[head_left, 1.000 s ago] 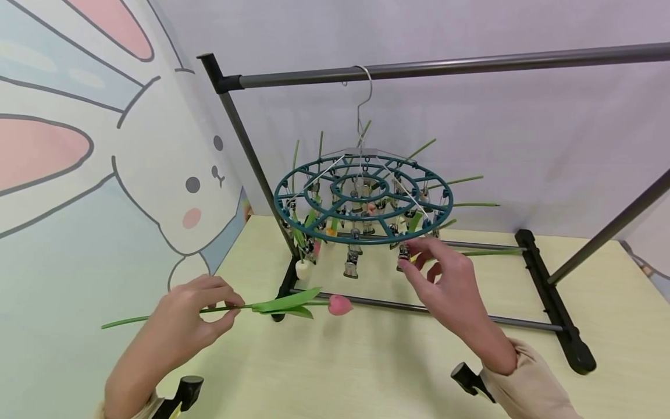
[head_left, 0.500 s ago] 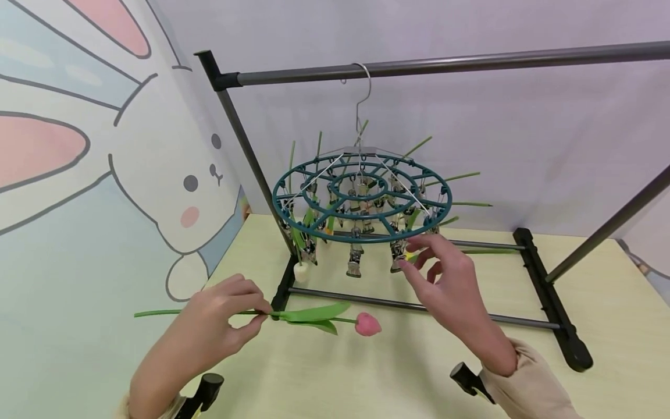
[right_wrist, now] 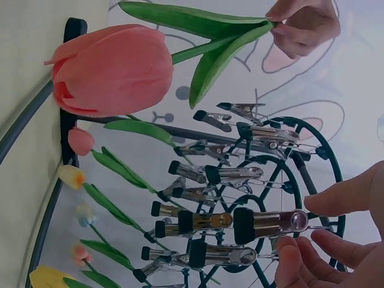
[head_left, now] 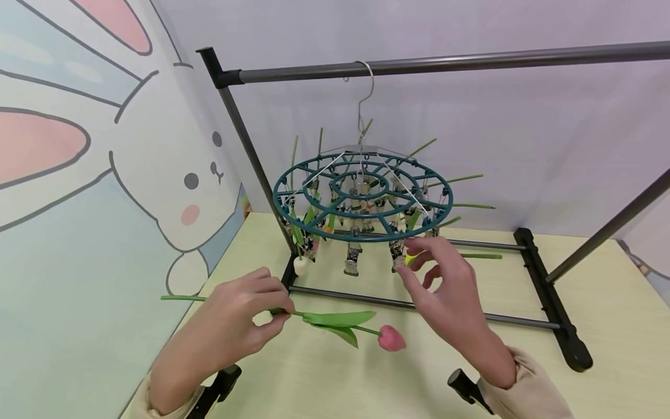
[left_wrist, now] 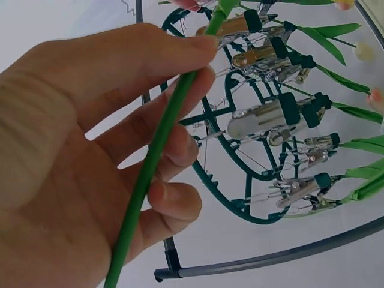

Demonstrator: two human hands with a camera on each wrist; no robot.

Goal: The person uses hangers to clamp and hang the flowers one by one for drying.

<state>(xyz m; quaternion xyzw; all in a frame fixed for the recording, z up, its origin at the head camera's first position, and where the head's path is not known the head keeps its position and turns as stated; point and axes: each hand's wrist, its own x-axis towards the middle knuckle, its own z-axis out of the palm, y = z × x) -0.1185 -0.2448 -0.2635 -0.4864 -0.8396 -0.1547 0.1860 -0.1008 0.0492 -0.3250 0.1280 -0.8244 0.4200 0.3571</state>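
My left hand [head_left: 235, 317] pinches a pink tulip [head_left: 391, 338] by its green stem. The stem lies across the fingers in the left wrist view, and the bloom points right and slightly down. My right hand [head_left: 455, 285] is beside a hanging metal clip [head_left: 396, 253] at the front of a round dark-green drying hanger [head_left: 366, 238]. Its curved thumb and index finger stand apart, fingertips right at that clip. Between them, in the right wrist view, shows the handle end of the clip [right_wrist: 270, 225]. A bare clip [head_left: 351, 262] hangs left of it.
Several tulips hang from other clips, among them a white tulip [head_left: 300, 266] and a yellow tulip [right_wrist: 51, 277]. The hanger hooks over the top bar [head_left: 471, 59] of a dark rack, whose black foot [head_left: 555, 302] stands on the pale table [head_left: 356, 390].
My left hand has moved right and slightly down with the pink tulip, nearer the right hand. My right hand stays at the front clip, which has shifted slightly left out of the finger and thumb.
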